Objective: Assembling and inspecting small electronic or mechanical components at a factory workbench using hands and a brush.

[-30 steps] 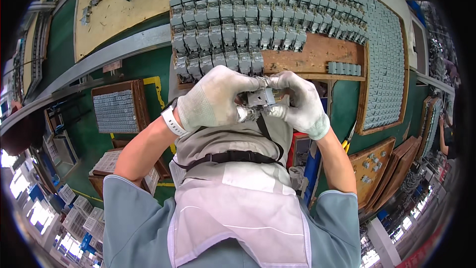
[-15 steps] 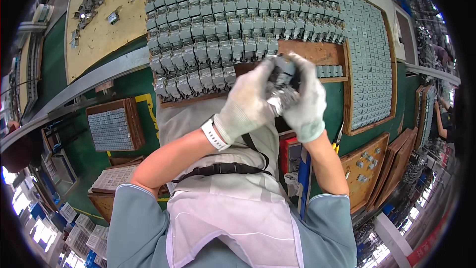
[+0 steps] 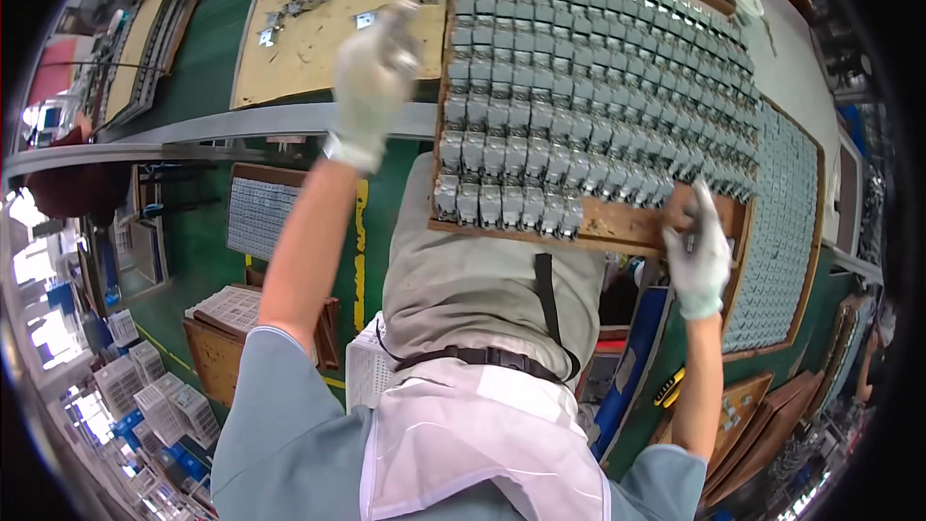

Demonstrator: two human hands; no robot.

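A wooden tray (image 3: 617,224) in front of me holds many rows of grey block-shaped parts (image 3: 540,121) with metal fittings. My left hand (image 3: 374,82), in a white glove, is raised above the edge of a yellow board at the far left. Motion smears its fingers, so whether they hold anything is unclear. Loose metal pieces (image 3: 365,19) lie on that board close to its fingertips. My gloved right hand (image 3: 699,256) is over the bare near-right corner of the tray, beside the last parts of a row. Its index finger and thumb are apart, and nothing shows between them.
The yellow board (image 3: 260,77) carries a scattered pile of metal pieces. At right stands another tray (image 3: 772,222) full of small grey parts. A metal rail (image 3: 260,123) runs across the left. Lower left are a filled crate (image 3: 260,212) and white baskets (image 3: 174,405).
Both hands were together around a grey metal-fitted part; now they are apart. My left hand went far left to the yellow board, my right to the tray's corner. The view has shifted.
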